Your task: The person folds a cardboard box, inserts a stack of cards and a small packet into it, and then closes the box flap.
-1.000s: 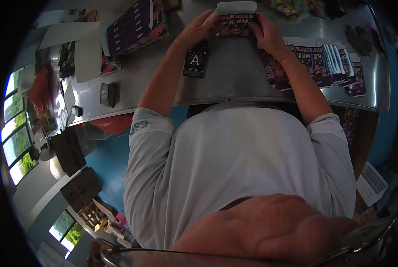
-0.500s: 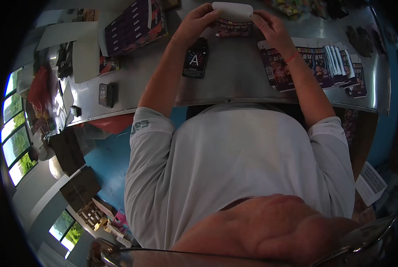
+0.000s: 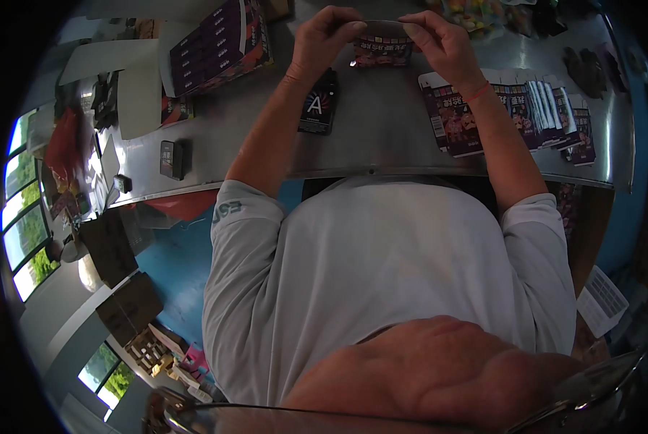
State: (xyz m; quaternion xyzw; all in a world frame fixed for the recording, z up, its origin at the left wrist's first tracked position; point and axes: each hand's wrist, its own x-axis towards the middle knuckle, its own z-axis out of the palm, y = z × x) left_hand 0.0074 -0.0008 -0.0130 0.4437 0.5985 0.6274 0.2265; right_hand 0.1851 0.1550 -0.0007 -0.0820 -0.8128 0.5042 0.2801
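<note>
Between my two hands, near the far side of the metal table, is a small purple printed cardboard box (image 3: 382, 55) with colourful pictures and lettering. My left hand (image 3: 325, 42) pinches its upper left corner with thumb and fingers. At the upper right corner, my right hand (image 3: 443, 48) is closed on it in the same way. The box's top edge looks dark, and its flap barely shows. Close to my left forearm lies a black pack with a white letter A (image 3: 316, 108). Beneath my right wrist, several flat purple boxes (image 3: 454, 123) lie overlapped.
A larger carton packed with purple boxes (image 3: 215, 47) stands at the far left of the metal table (image 3: 244, 123). A small dark box (image 3: 171, 159) sits near the front edge. Dark gloves (image 3: 584, 71) and bags of colourful items (image 3: 483, 14) lie at the far right.
The white flap that stood up between my hands no longer shows its white face. My hands have shifted slightly around the box's top, and more of the printed front is visible.
</note>
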